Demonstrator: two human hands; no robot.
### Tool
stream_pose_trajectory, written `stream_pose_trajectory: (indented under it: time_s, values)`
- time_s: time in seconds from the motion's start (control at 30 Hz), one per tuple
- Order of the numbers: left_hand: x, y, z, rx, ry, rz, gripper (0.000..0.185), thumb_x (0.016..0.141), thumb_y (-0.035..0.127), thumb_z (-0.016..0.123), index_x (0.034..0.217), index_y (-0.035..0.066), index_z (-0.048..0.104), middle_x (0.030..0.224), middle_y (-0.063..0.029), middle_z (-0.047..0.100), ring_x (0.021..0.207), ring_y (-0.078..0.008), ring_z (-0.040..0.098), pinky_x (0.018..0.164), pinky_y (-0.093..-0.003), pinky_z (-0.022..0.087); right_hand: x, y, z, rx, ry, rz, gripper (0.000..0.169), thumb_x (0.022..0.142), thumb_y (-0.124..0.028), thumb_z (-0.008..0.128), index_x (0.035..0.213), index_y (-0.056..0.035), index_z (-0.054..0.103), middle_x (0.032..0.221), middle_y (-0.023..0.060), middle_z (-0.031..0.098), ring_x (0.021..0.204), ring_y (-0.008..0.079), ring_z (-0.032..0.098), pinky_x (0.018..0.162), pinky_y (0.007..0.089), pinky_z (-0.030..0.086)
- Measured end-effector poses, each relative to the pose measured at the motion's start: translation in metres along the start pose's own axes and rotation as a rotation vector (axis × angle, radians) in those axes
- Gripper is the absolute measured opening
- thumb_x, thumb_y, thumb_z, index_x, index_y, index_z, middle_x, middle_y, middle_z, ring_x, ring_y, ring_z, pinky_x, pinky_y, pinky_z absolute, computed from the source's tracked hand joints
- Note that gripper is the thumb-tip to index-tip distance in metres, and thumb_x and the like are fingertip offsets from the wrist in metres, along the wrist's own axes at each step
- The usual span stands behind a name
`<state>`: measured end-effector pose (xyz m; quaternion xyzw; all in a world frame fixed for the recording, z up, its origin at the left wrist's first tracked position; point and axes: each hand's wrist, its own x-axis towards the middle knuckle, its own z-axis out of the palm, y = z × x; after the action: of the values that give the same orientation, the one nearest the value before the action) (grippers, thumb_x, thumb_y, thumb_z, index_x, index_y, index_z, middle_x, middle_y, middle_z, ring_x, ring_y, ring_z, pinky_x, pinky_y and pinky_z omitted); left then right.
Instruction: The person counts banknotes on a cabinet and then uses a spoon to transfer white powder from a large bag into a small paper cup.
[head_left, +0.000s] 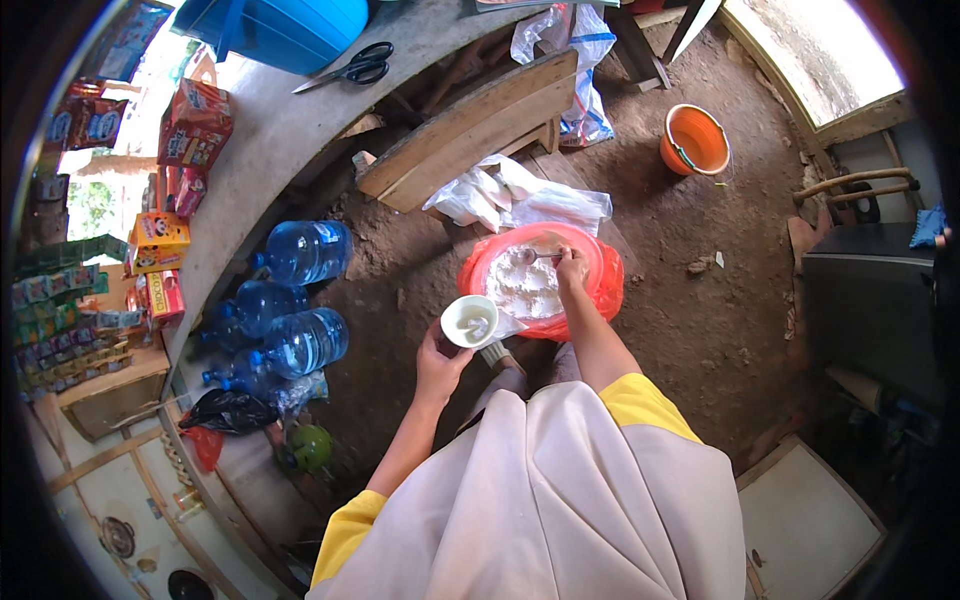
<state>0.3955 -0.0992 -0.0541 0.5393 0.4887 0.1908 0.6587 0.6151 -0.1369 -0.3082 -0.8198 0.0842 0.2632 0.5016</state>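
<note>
My left hand (441, 369) grips a pale cup (454, 321) beside the near left rim of a pink plastic basin (594, 255). Some white powder shows inside the cup, and a piece of clear plastic (511, 325) sticks out on its right side. My right hand (572, 268) is over the basin, closed around the handle of a metal spoon (532, 256). White powder (525, 289) with an uneven, dented surface covers the basin's bottom. Around the basin's outside lies a red plastic bag (613, 289).
Clear plastic bags (555, 202) lie just beyond the basin, near a wooden bench (472, 135). Several blue water bottles (307, 341) stand to the left. An orange bucket (696, 142) sits on the dirt floor. Scissors (356, 67) and a blue tub (292, 30) rest on the counter.
</note>
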Motion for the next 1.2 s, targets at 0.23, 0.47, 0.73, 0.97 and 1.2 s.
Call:
stream_pose_trajectory:
  time_s: [0.23,0.47,0.73,0.97,1.2]
  values:
    - [0.0,0.006,0.003,-0.017,0.017,-0.007,0.052,0.067,-0.007,0.063,0.114,-0.004,0.042,0.108,-0.0093,0.05,0.099,-0.0163,0.05,0.085,-0.0283,0.04,0.01,0.025,-0.04,0.259,0.152,0.354,0.015,0.085,-0.011,0.051,0.077,-0.0009,0.059,0.06,0.0047,0.056,0.049,0.012,0.051,0.044,0.0244,0.042]
    - [0.01,-0.008,0.002,-0.064,-0.033,0.002,0.053,0.068,-0.008,0.061,0.116,-0.003,0.041,0.108,-0.0091,0.051,0.1,-0.0164,0.05,0.086,-0.0289,0.041,0.022,0.018,-0.084,0.419,0.175,0.143,0.014,0.084,-0.008,0.048,0.079,0.0024,0.057,0.063,0.0075,0.057,0.049,0.0132,0.054,0.045,0.0238,0.045]
    - [0.01,0.002,0.009,-0.028,-0.032,0.012,0.051,0.068,-0.008,0.062,0.115,-0.003,0.042,0.107,-0.0092,0.052,0.099,-0.0163,0.051,0.086,-0.0282,0.04,-0.011,0.055,-0.072,0.468,0.275,0.46,0.014,0.083,-0.008,0.048,0.077,0.0029,0.056,0.064,0.0091,0.057,0.049,0.0153,0.055,0.042,0.0246,0.046]
    - [0.012,-0.002,0.009,-0.058,-0.057,0.013,0.052,0.068,-0.007,0.062,0.115,-0.003,0.042,0.105,-0.0092,0.053,0.098,-0.0159,0.051,0.086,-0.028,0.04,0.019,0.018,-0.047,0.244,0.191,0.019,0.017,0.083,-0.009,0.047,0.076,0.003,0.058,0.066,0.0084,0.057,0.051,0.0147,0.053,0.047,0.0263,0.044]
    - [0.01,0.001,0.002,-0.047,-0.004,0.011,0.052,0.068,-0.007,0.061,0.116,-0.003,0.041,0.109,-0.0098,0.051,0.1,-0.0164,0.051,0.086,-0.0289,0.04,0.002,0.033,-0.068,0.282,0.25,0.279,0.015,0.083,-0.008,0.047,0.078,0.0011,0.058,0.065,0.0071,0.057,0.051,0.014,0.054,0.046,0.0253,0.044]
